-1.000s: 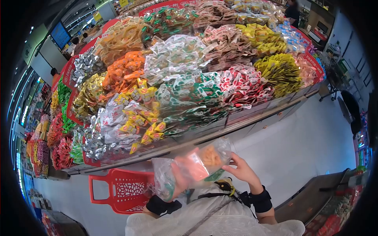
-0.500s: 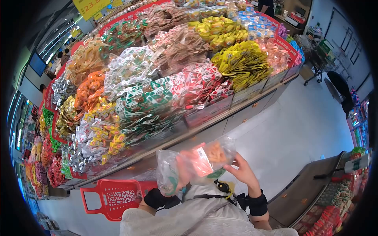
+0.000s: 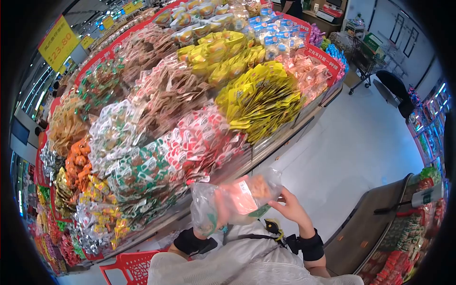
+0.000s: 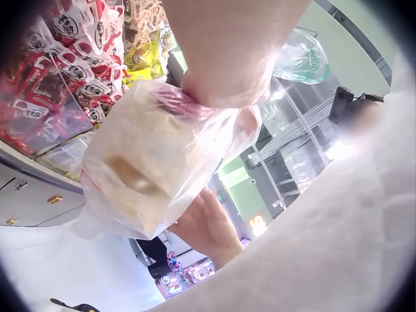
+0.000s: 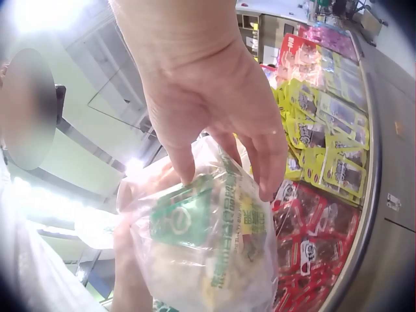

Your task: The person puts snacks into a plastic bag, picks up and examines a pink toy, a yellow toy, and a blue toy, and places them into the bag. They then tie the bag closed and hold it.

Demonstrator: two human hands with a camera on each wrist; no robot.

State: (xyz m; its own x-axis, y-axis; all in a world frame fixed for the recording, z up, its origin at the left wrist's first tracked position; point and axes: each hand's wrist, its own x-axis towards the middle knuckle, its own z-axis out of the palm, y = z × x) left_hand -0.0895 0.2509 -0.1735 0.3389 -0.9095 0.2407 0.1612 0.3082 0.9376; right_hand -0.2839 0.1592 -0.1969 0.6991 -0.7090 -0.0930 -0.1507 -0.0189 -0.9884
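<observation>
We hold the clear plastic bag [image 3: 241, 198] lengthwise from eight o'clock to two, left hand [image 3: 220, 207] clasping, right hand [image 3: 292, 207] pinching near three.

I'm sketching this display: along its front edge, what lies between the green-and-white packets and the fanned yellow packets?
In the head view, red-and-white packets lie between the green-and-white packets and the fanned yellow packets.
</observation>
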